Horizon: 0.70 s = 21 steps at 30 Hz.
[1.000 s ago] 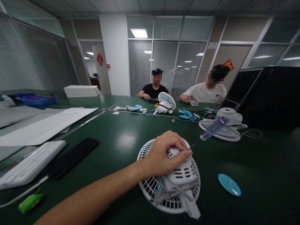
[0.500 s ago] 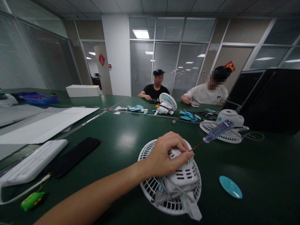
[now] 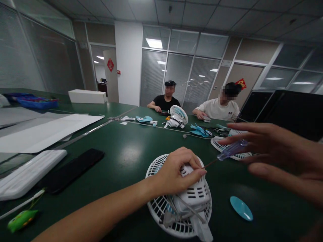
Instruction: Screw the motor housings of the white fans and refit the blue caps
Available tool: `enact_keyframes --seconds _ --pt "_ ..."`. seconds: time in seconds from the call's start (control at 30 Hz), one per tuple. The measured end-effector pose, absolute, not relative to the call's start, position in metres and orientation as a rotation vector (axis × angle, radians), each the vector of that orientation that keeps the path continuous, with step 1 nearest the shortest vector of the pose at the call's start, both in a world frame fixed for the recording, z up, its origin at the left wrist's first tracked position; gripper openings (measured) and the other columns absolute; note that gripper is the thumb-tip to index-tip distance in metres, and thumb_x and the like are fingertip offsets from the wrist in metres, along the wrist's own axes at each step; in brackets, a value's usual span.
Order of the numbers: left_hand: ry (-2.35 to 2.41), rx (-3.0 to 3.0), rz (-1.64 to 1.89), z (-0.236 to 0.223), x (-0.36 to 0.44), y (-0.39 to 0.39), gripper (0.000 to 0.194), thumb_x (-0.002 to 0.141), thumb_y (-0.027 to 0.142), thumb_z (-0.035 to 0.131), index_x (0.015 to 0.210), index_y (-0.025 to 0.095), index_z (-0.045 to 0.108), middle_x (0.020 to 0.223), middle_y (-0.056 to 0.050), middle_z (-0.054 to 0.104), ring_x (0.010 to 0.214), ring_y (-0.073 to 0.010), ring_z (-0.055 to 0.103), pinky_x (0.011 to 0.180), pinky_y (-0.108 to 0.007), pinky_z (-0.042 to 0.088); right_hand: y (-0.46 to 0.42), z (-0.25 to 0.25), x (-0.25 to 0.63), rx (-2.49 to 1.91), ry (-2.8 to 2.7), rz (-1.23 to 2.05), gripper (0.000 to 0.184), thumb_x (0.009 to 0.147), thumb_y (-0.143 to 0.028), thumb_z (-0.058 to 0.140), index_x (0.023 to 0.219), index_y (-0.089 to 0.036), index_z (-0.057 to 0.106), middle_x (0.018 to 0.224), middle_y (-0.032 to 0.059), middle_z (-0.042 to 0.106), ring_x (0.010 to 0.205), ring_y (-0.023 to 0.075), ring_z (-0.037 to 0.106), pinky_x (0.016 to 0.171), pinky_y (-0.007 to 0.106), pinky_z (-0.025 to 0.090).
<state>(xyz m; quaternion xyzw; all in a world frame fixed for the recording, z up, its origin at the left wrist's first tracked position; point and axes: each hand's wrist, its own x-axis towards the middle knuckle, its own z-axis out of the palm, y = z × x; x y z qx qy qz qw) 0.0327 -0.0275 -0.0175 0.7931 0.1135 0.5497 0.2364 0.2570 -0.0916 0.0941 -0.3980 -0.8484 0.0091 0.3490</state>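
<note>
A small white desk fan lies grille down on the green table, its vented motor housing facing up. My left hand lies over the housing, with thumb and forefinger closed around the shaft of a screwdriver. The screwdriver slants up to the right, its clear purple handle in the air; its tip is hidden at the fingers. My right hand is beside the handle, fingers spread and slightly blurred; whether it touches the handle I cannot tell. A blue oval cap lies to the right of the fan.
Another fan lies partly behind my right hand. Across the table, two people sit near an upright fan and blue fan blades. At left are a black phone, a white power strip, a green trinket and white sheets.
My right hand has come into view from the right, up to the screwdriver handle. My left hand keeps its hold on the screwdriver over the fan. The view has shifted slightly.
</note>
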Motion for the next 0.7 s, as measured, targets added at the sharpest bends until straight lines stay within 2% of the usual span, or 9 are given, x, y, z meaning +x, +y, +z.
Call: enact_keyframes --seconds 0.07,0.13,0.17,0.27,0.33,0.47,0.53,0.63,0.7 --pt "0.310 2.177 1.509 -0.017 0.033 -0.028 0.020 0.085 0.017 0.065 0.068 0.018 0.055 0.075 -0.002 0.067 0.075 -0.0149 0.061 0.078 -0.031 0.048 -0.086 0.097 0.240 -0.939 -2.308 0.083 0.034 0.090 -0.041 0.062 0.123 -0.043 0.059 0.101 -0.0007 0.072 0.083 0.0163 0.073 0.066 0.021 0.063" --pt "0.308 2.179 1.517 -0.017 0.032 -0.028 0.019 0.085 0.017 0.066 0.069 0.018 0.054 0.075 -0.002 0.067 0.076 -0.0153 0.061 0.078 -0.031 0.048 -0.081 0.099 0.224 -0.885 -2.322 0.089 0.019 0.091 -0.037 0.060 0.110 -0.038 0.064 0.093 -0.0023 0.073 0.079 0.0133 0.073 0.065 0.017 0.061" --pt "0.311 2.187 1.516 -0.017 0.032 -0.028 0.018 0.084 0.018 0.067 0.071 0.018 0.055 0.076 -0.003 0.066 0.077 -0.0157 0.061 0.078 -0.031 0.048 -0.078 0.099 0.217 -0.889 -2.298 0.075 0.018 0.091 -0.037 0.061 0.109 -0.035 0.064 0.090 -0.0020 0.073 0.076 0.0125 0.072 0.063 0.016 0.060" --pt "0.359 2.225 1.493 -0.018 0.031 -0.027 0.019 0.078 0.024 0.073 0.078 0.019 0.055 0.081 -0.003 0.066 0.079 -0.0174 0.060 0.078 -0.032 0.047 -0.069 0.098 0.204 -0.938 -2.215 0.015 0.038 0.089 -0.037 0.065 0.125 -0.031 0.055 0.092 0.0000 0.072 0.069 0.0121 0.070 0.057 0.018 0.059" --pt "0.404 2.234 1.481 -0.019 0.031 -0.027 0.023 0.075 0.026 0.075 0.081 0.020 0.053 0.082 -0.003 0.065 0.079 -0.0179 0.059 0.076 -0.032 0.048 -0.062 0.095 0.200 -0.937 -2.183 -0.056 0.041 0.087 -0.037 0.067 0.125 -0.027 0.053 0.092 0.0007 0.070 0.066 0.0123 0.068 0.056 0.021 0.058" --pt "0.404 2.207 1.496 -0.021 0.031 -0.026 0.023 0.077 0.027 0.073 0.078 0.020 0.051 0.081 -0.003 0.064 0.077 -0.0176 0.059 0.075 -0.032 0.048 -0.052 0.092 0.194 -0.913 -2.128 -0.209 0.021 0.087 -0.040 0.066 0.093 -0.020 0.063 0.080 0.0015 0.068 0.063 0.0132 0.065 0.056 0.024 0.055" --pt "0.392 2.201 1.501 -0.021 0.032 -0.026 0.023 0.077 0.026 0.073 0.078 0.020 0.051 0.081 -0.003 0.064 0.076 -0.0174 0.059 0.075 -0.032 0.048 -0.051 0.091 0.194 -0.885 -2.109 -0.217 0.019 0.090 -0.038 0.061 0.096 -0.020 0.066 0.087 0.0035 0.070 0.071 0.0155 0.068 0.060 0.026 0.057" --pt "0.395 2.211 1.492 -0.021 0.032 -0.026 0.023 0.078 0.026 0.073 0.079 0.020 0.051 0.081 -0.003 0.063 0.076 -0.0171 0.059 0.074 -0.032 0.048 -0.055 0.092 0.198 -0.822 -2.140 -0.117 0.022 0.093 -0.031 0.055 0.112 -0.025 0.066 0.104 0.0040 0.071 0.086 0.0181 0.070 0.069 0.029 0.060" --pt "0.386 2.225 1.493 -0.021 0.032 -0.027 0.021 0.078 0.025 0.072 0.080 0.020 0.051 0.082 -0.003 0.063 0.078 -0.0171 0.059 0.075 -0.032 0.048 -0.059 0.093 0.202 -0.794 -2.141 -0.068 0.021 0.092 -0.027 0.057 0.111 -0.027 0.066 0.102 0.0025 0.071 0.083 0.0173 0.070 0.069 0.029 0.060"
